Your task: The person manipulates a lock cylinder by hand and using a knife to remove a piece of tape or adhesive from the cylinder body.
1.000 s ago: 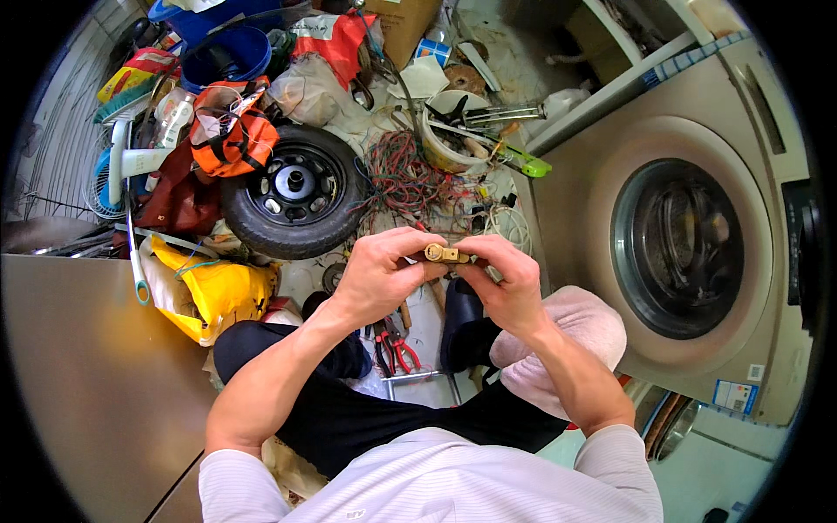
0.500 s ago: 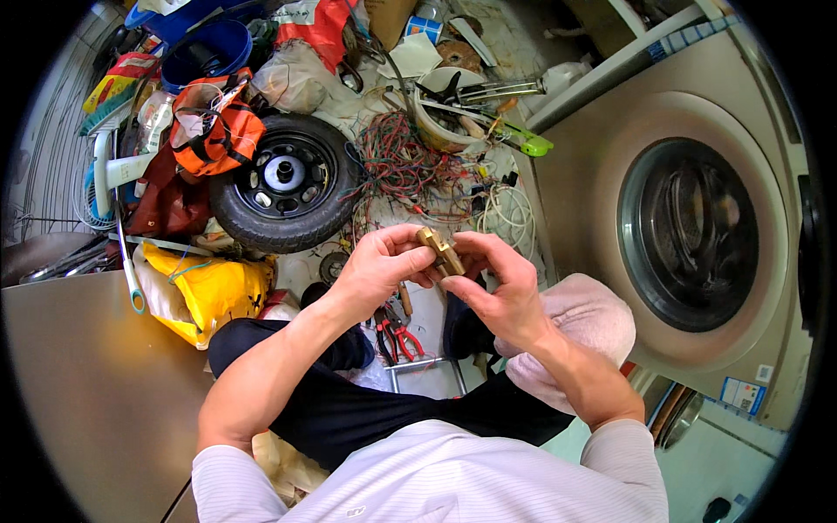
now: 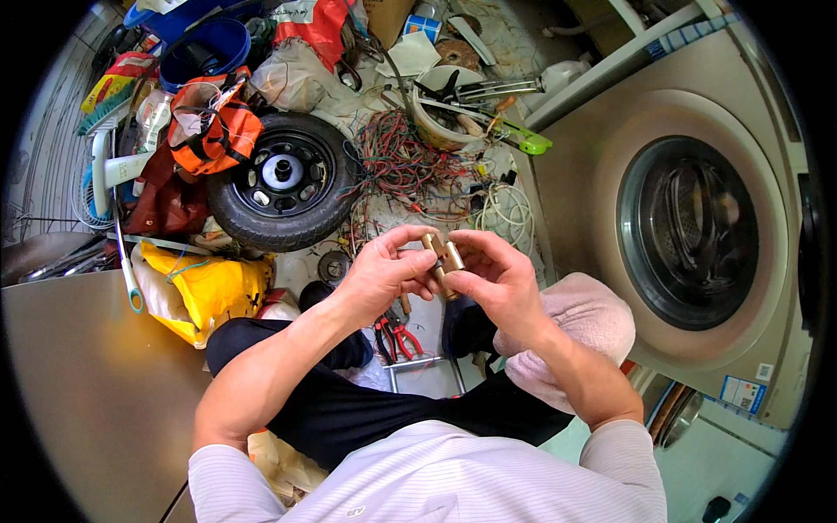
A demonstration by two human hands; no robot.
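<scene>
A small brass fitting [image 3: 442, 257] with a cylindrical body is held between both hands in front of me, above my knees. My left hand [image 3: 384, 272] pinches its left end with thumb and fingers. My right hand [image 3: 493, 277] grips its right and lower part. Below the hands, red-handled pliers [image 3: 395, 336] lie on the floor between my legs.
A small black tyre on its rim [image 3: 283, 179] lies left of a tangle of red wires [image 3: 405, 161]. A front-loading washing machine [image 3: 697, 227] stands at right. A yellow bag [image 3: 209, 292], an orange bag [image 3: 209, 126], a bowl of tools [image 3: 453, 105] and a pink cloth [image 3: 580, 318] surround me.
The fitting has turned in my fingers from lying level to standing more upright. Both hands keep hold of it, and my view has shifted slightly.
</scene>
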